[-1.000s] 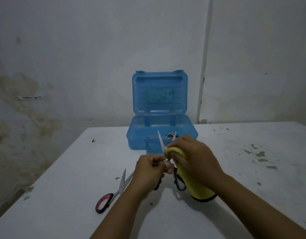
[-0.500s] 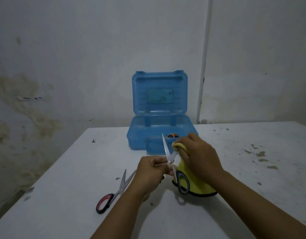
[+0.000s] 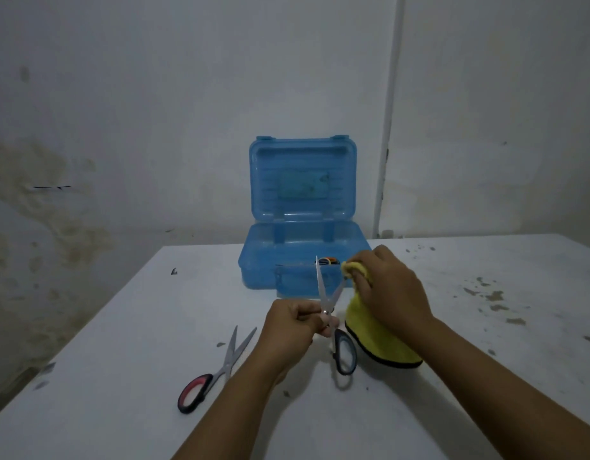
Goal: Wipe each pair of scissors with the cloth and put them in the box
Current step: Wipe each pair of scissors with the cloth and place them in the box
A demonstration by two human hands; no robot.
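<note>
Blue box stands lid-up on the white table, holding an orange-and-black item, unclear. Left hand pinches the blue-handled scissors near the pivot, blades spread. Right hand clutches the yellow cloth around one blade tip. Red-handled scissors lie on the table.

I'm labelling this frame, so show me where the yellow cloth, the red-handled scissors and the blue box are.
yellow cloth (image 3: 376, 336), head view, on its hanging lower part.
red-handled scissors (image 3: 194, 391), head view, on the red handle loop.
blue box (image 3: 260, 270), head view, on the front wall of its base.
</note>
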